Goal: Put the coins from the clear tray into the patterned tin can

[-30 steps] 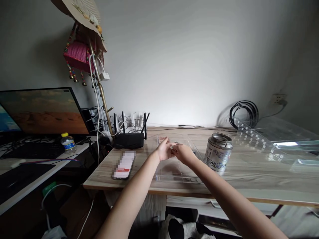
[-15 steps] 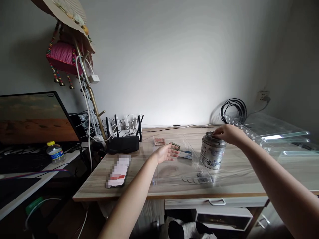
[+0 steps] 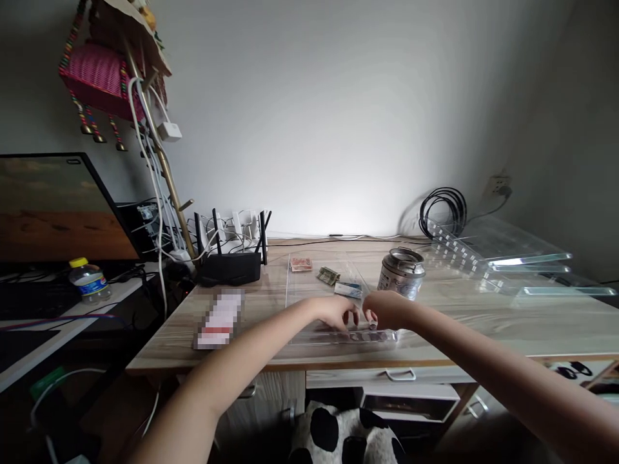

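A shallow clear plastic tray [image 3: 289,303] lies on the desk, with several coins [image 3: 356,336] along its near edge. My left hand [image 3: 340,312] hovers over that edge, fingers bent down and apart, holding nothing I can see. Close beside it, my right hand [image 3: 387,309] reaches down with curled fingers, their tips at or just above a dark coin [image 3: 372,326]; whether they touch is unclear. Farther back in the tray are a reddish banknote [image 3: 301,265], a folded greenish banknote [image 3: 328,276] and a blue-white banknote [image 3: 348,289]. Behind my right hand stands a silver tin [image 3: 402,270], partly hidden.
Left of the tray lies a phone [image 3: 220,319], and behind it a black router [image 3: 231,267]. Stacked clear plastic trays [image 3: 522,248] and a coiled black cable [image 3: 442,212] are at the right. A bottle [image 3: 90,281] stands on the side desk.
My right hand has left the tin's top and come down to the coins. My left hand has moved toward the tray's near edge, its fingers now bent down. The view has shifted slightly.
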Motion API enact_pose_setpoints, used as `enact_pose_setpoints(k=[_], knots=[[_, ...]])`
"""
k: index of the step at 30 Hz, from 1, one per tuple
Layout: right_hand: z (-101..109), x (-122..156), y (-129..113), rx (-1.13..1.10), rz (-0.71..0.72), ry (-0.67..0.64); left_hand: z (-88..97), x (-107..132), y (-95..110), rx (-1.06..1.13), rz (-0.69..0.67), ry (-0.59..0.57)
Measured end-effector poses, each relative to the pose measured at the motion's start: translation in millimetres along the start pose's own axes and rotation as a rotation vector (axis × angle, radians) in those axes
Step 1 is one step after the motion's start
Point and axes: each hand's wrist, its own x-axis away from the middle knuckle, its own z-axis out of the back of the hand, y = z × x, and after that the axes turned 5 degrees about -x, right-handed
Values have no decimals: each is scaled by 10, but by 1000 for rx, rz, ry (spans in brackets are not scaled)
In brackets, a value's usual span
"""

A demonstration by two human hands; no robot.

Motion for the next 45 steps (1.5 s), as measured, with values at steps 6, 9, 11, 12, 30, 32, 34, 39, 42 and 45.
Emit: enact_pose_setpoints(k=[6,9,11,12,30,32,34,39,42,45], knots=[[32,-39,68,62,77,-31,-44,57,58,-72,6,-23],[44,15,84,-8,109,-18,-34,90,36,-45,18,-32],[37,22,81,-33,120,-17,-21,91,28,-49,2,-38],[34,16,77,-28,122,-20,-15,86,24,-58,-16,-45],[123,-61,108,73,160,-200,-27,76,-138,-83,-122,-89],[111,-51,124,-2,163,-196,-42,89,-152,-55,-97,-90],[108,-36,150,-156,157,-176,-51,104,-142,-6,-71,-81],[141,-80,202,-617,120,282,7,146,-27,514,1,114],[165,-165,124,-713,87,526,63,165,14,867,-45,234],[187,-198,-43,-647,89,595,80,162,-9,905,34,371]])
